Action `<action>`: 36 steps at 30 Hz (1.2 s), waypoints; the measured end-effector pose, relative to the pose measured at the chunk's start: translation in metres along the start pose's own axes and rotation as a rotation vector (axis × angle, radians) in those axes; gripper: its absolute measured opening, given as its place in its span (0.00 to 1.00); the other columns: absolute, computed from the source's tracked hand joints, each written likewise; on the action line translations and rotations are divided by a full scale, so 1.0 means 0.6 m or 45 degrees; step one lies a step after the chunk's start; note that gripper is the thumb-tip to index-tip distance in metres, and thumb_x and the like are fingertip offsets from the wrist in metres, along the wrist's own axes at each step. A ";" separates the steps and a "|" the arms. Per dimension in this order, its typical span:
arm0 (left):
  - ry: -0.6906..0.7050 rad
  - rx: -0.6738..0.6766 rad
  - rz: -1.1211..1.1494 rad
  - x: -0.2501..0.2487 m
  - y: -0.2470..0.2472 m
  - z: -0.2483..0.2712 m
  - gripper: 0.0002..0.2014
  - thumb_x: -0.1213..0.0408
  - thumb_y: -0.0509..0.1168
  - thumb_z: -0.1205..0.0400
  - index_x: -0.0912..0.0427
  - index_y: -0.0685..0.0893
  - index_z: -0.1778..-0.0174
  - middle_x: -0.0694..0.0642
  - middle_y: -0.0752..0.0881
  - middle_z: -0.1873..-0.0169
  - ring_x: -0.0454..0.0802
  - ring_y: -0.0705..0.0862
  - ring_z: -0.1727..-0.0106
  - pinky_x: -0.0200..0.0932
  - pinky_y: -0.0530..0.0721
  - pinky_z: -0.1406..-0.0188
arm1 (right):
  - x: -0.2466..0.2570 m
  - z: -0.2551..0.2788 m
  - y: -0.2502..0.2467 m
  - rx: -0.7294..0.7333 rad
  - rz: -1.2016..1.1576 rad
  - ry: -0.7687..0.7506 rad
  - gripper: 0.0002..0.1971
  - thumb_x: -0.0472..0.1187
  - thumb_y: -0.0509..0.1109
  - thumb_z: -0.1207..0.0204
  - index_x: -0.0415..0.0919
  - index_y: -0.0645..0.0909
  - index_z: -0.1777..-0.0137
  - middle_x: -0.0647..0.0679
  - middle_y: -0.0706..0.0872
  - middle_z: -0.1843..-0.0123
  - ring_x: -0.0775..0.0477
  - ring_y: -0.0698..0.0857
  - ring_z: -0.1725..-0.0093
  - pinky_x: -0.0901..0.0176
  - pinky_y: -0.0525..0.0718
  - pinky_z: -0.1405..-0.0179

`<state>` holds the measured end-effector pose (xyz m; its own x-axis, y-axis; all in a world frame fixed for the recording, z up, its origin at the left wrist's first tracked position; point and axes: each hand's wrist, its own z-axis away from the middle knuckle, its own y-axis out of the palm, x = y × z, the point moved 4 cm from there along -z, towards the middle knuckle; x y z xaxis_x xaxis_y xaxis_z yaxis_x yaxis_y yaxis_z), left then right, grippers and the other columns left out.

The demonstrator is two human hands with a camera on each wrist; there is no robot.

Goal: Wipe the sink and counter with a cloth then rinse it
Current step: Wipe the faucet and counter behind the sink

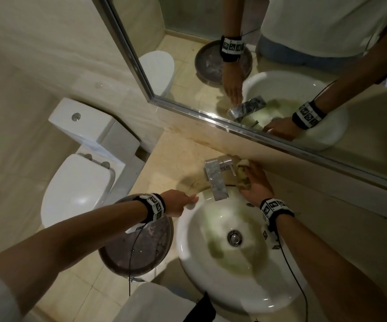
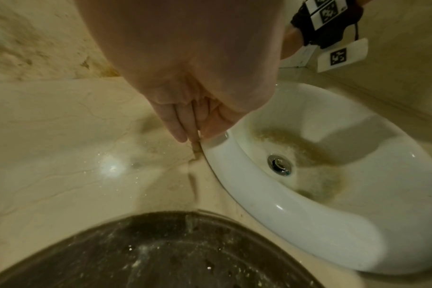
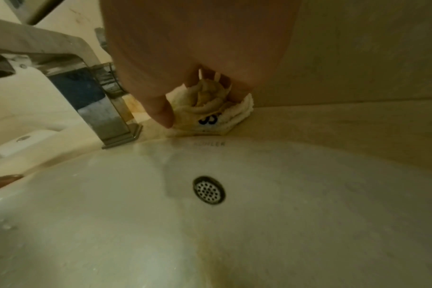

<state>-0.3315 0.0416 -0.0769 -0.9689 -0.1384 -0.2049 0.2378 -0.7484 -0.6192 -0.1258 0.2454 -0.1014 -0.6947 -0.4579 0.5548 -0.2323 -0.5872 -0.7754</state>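
The right hand grips a bunched yellowish cloth, pressing it onto the beige counter behind the white basin sink, just right of the chrome faucet and against the wall. The left hand holds nothing, its straight fingers touching the sink's left rim beside a dark round tray

Head view looks down; both wrist views closely share the sink.
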 end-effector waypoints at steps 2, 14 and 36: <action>-0.003 0.000 0.012 0.002 0.001 -0.002 0.42 0.73 0.59 0.24 0.46 0.56 0.13 0.61 0.84 0.38 0.61 0.83 0.40 0.51 0.83 0.40 | 0.007 -0.019 0.008 0.050 -0.004 -0.065 0.37 0.40 0.74 0.31 0.64 0.65 0.24 0.60 0.62 0.21 0.44 0.70 0.26 0.44 0.85 0.38; -0.010 -0.426 0.055 0.066 -0.105 -0.051 0.26 0.70 0.59 0.18 0.47 0.76 0.24 0.51 0.81 0.28 0.54 0.84 0.37 0.47 0.83 0.42 | 0.014 -0.047 0.006 0.115 0.286 -0.295 0.32 0.50 0.62 0.17 0.54 0.58 0.13 0.52 0.55 0.11 0.44 0.61 0.16 0.47 0.73 0.23; 0.038 -0.546 0.344 0.036 -0.236 -0.233 0.13 0.58 0.71 0.18 0.63 0.89 0.44 0.60 0.89 0.48 0.58 0.88 0.47 0.41 0.80 0.50 | 0.019 -0.082 0.037 0.320 -0.088 -0.182 0.53 0.39 0.73 0.22 0.68 0.37 0.13 0.57 0.50 0.10 0.48 0.62 0.14 0.54 0.73 0.25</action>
<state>-0.3768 0.2351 -0.0995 -0.8681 -0.2674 -0.4183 0.4922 -0.3537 -0.7954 -0.1720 0.2601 -0.1270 -0.5762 -0.4897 0.6543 -0.0876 -0.7590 -0.6452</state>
